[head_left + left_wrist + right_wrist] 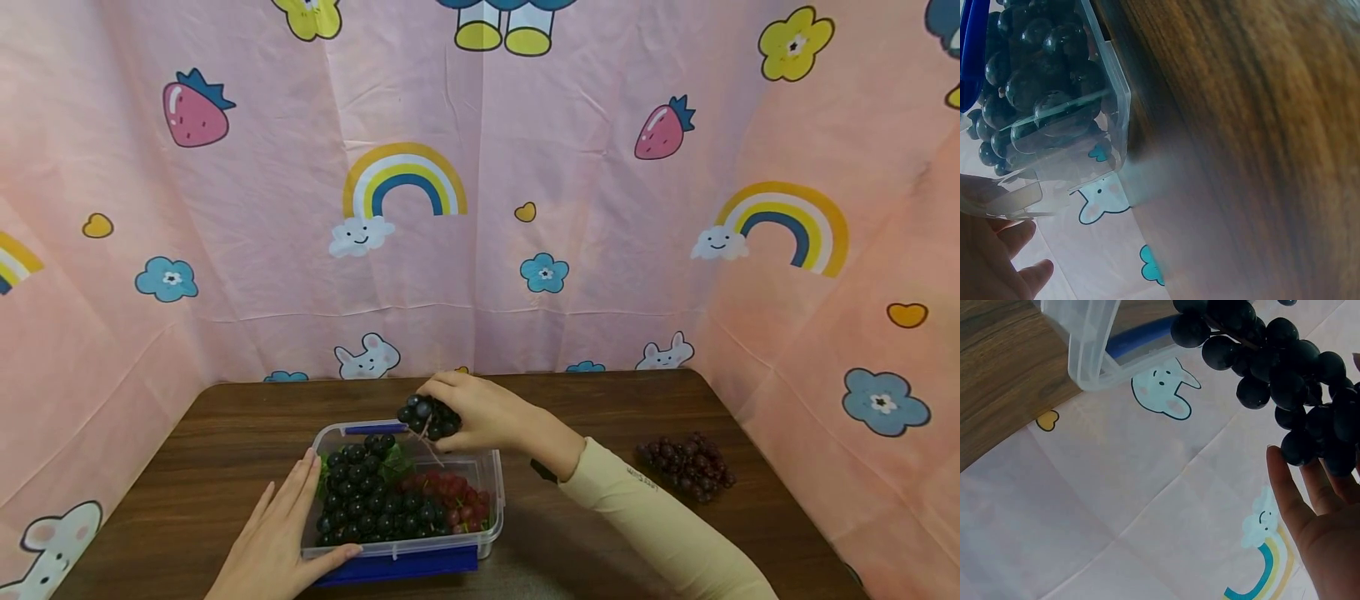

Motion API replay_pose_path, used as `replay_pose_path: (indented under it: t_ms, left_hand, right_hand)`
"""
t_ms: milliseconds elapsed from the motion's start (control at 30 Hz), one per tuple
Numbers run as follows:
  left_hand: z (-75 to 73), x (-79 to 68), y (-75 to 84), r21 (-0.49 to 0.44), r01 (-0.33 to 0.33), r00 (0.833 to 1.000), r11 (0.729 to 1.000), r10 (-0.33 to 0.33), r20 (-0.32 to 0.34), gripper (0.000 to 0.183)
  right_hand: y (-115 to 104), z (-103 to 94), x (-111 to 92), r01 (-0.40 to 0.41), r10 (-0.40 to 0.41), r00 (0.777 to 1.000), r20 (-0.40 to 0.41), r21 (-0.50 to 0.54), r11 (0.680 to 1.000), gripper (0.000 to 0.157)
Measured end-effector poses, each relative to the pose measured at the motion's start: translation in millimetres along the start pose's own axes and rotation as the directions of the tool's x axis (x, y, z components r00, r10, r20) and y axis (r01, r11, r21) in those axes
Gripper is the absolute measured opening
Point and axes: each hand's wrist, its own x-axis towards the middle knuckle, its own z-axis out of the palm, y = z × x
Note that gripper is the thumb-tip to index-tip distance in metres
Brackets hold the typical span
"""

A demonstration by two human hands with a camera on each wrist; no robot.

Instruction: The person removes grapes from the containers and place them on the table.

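In the head view my right hand (480,408) holds a bunch of black grapes (422,417) above the back edge of a clear plastic container (498,483). Its stem hangs down toward the box. The right wrist view shows the same black grapes (1285,375) against the fingers of my right hand (1316,519). Against the container's left side rests my left hand (273,529), fingers extended, thumb at the front rim. Inside the container, more black grapes (360,492) fill the left and front, with red grapes (457,496) at the right and some green leaf (396,467) behind.
A bunch of dark red grapes (686,467) lies on the wooden table (570,542) at the right. The container's blue front latch flap (405,565) hangs outward. A printed pink cloth (487,317) stands behind the table and along both sides.
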Motion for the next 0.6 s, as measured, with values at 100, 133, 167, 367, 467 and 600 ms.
replay_pose_path:
  t_ms: [100, 133, 167, 367, 467, 600]
  left_hand:
    - [-0.4, 0.5, 0.0, 0.003, 0.003, 1.000, 1.000, -0.003, 0.003, 0.125]
    - [-0.5, 0.6, 0.0, 0.003, 0.005, 1.000, 1.000, -0.005, 0.006, 0.125]
    - [-0.7, 0.7, 0.1, 0.003, 0.006, 1.000, 1.000, -0.006, 0.007, 0.125]
    - [-0.6, 0.9, 0.8, 0.006, 0.006, 1.000, 1.000, -0.007, 0.005, 0.126]
    - [-0.3, 1.0, 0.9, 0.008, 0.009, 1.000, 1.000, -0.009, 0.006, 0.127]
    - [-0.3, 1.2, 0.7, 0.005, 0.014, 1.000, 1.000, -0.014, 0.012, 0.127]
  right_hand:
    - [1, -3.0, -3, -0.013, 0.013, 1.000, -0.002, 0.009, 1.000, 0.061]
    - [1, -3.9, -4, -0.017, 0.017, 1.000, -0.002, 0.012, 1.000, 0.061]
    - [1, -5.0, -4, -0.021, 0.021, 1.000, -0.004, 0.015, 1.000, 0.060]
    - [4, -11.6, -9, -0.022, 0.022, 0.999, -0.029, -0.005, 1.000, 0.059]
    - [6, -15.0, -10, -0.013, 0.012, 0.999, -0.042, -0.025, 1.000, 0.059]
    - [8, -19.7, -13, -0.009, 0.007, 0.999, -0.047, -0.042, 0.999, 0.060]
